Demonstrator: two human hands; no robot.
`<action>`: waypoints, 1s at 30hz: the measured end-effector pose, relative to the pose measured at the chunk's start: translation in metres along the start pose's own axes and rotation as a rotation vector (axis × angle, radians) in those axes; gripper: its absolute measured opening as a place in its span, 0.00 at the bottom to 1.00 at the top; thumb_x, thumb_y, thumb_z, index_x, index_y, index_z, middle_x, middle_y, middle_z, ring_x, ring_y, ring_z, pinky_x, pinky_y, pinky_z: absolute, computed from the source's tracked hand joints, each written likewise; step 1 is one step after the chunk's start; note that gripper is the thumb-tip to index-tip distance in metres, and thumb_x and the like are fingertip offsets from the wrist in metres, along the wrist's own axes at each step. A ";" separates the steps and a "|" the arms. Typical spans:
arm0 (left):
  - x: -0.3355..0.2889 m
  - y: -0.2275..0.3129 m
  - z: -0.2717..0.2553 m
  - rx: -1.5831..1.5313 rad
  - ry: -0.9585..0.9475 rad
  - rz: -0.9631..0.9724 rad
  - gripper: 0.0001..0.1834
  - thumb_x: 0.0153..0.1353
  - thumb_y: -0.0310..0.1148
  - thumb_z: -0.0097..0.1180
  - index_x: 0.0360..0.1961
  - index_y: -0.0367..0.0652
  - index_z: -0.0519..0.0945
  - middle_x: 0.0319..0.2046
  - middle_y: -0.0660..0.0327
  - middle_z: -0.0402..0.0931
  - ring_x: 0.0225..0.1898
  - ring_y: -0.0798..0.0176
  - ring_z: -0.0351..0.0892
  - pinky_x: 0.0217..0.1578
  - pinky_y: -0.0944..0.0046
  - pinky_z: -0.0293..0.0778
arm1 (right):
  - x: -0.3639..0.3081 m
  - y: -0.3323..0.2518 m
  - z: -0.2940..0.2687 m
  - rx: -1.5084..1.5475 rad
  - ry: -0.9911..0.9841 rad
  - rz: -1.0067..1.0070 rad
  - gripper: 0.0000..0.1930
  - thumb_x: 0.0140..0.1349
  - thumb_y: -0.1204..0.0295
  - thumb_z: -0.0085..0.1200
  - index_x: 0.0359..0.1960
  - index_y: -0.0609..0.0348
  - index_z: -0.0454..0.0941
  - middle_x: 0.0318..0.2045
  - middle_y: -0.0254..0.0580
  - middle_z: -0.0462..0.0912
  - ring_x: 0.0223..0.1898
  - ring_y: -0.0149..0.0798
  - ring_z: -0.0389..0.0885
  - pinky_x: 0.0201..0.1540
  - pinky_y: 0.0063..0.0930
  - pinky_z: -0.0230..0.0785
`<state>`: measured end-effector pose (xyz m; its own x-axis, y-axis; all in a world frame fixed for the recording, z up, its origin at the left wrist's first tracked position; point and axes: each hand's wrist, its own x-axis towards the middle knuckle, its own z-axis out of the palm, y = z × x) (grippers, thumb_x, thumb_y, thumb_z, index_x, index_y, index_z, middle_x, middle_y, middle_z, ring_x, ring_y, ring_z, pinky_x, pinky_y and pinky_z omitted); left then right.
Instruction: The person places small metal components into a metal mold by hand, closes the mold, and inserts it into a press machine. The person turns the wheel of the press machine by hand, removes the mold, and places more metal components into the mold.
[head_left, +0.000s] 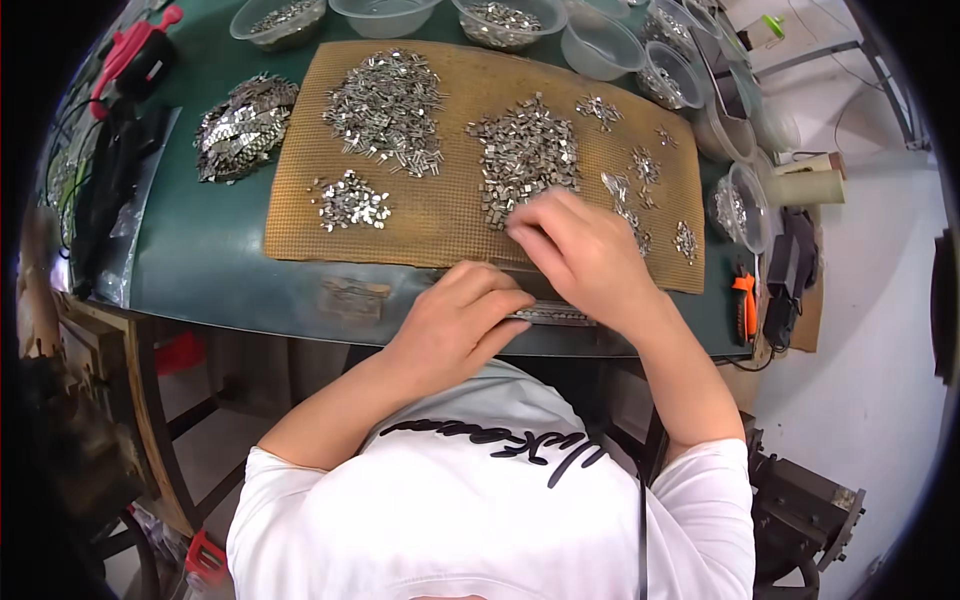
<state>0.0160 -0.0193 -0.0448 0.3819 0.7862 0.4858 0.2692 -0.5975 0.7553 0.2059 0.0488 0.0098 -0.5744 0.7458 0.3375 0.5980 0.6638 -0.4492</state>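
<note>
At the table's front edge, my left hand [462, 318] is closed, with thumb and fingertips at the left end of a narrow silvery metal strip [555, 315]. The fingers cover that end. My right hand [590, 252] reaches over the strip to the near edge of a pile of small metal pieces [528, 150]. Its thumb and fingers are pinched together, and what is between them is too small to make out. The pile lies on a brown ribbed mat [450, 215]. Farther left on the mat are a larger heap of metal pieces [385, 105] and a smaller shiny cluster [352, 202].
Several small clusters of metal parts [645, 165] dot the mat's right side. Clear plastic bowls [602, 45] line the back and right. Left of the mat lies a heap of flat metal links [240, 130], beyond it a pink-red tool [135, 50]. Orange-handled pliers [744, 305] lie right.
</note>
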 end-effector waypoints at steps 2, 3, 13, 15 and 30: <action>0.000 0.000 0.001 0.001 -0.018 -0.008 0.14 0.58 0.29 0.69 0.45 0.42 0.83 0.41 0.59 0.78 0.44 0.51 0.78 0.43 0.54 0.77 | -0.026 -0.006 -0.013 0.019 -0.001 0.017 0.04 0.65 0.73 0.62 0.38 0.56 0.79 0.32 0.40 0.81 0.32 0.48 0.83 0.33 0.41 0.75; -0.001 0.001 0.002 0.002 -0.019 -0.010 0.14 0.58 0.29 0.69 0.45 0.42 0.83 0.41 0.59 0.78 0.44 0.51 0.78 0.43 0.54 0.77 | -0.039 -0.010 -0.018 0.046 -0.040 0.059 0.05 0.64 0.74 0.62 0.38 0.57 0.79 0.33 0.41 0.82 0.34 0.48 0.84 0.35 0.40 0.76; 0.003 0.005 -0.005 0.009 -0.002 -0.016 0.13 0.57 0.26 0.69 0.44 0.40 0.84 0.40 0.57 0.79 0.43 0.51 0.79 0.43 0.54 0.77 | -0.080 -0.021 -0.007 -0.038 -0.015 0.051 0.09 0.61 0.78 0.62 0.41 0.60 0.76 0.44 0.43 0.84 0.49 0.48 0.84 0.58 0.44 0.76; 0.007 0.008 -0.018 0.039 0.012 -0.006 0.13 0.57 0.25 0.69 0.43 0.40 0.84 0.40 0.57 0.79 0.43 0.51 0.79 0.43 0.54 0.77 | -0.080 -0.023 -0.009 -0.043 -0.019 0.041 0.10 0.60 0.79 0.63 0.41 0.60 0.77 0.44 0.44 0.84 0.50 0.48 0.84 0.58 0.44 0.76; 0.058 -0.023 -0.090 0.650 0.024 -0.025 0.07 0.58 0.28 0.67 0.39 0.42 0.87 0.35 0.58 0.78 0.42 0.52 0.77 0.44 0.55 0.76 | -0.086 -0.054 -0.024 -0.146 0.052 0.046 0.09 0.56 0.80 0.66 0.38 0.62 0.81 0.42 0.44 0.86 0.47 0.47 0.87 0.54 0.42 0.80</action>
<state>-0.0476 0.0548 0.0056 0.3505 0.8001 0.4868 0.7609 -0.5463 0.3501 0.2360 -0.0501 0.0248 -0.5171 0.7748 0.3637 0.7001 0.6273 -0.3411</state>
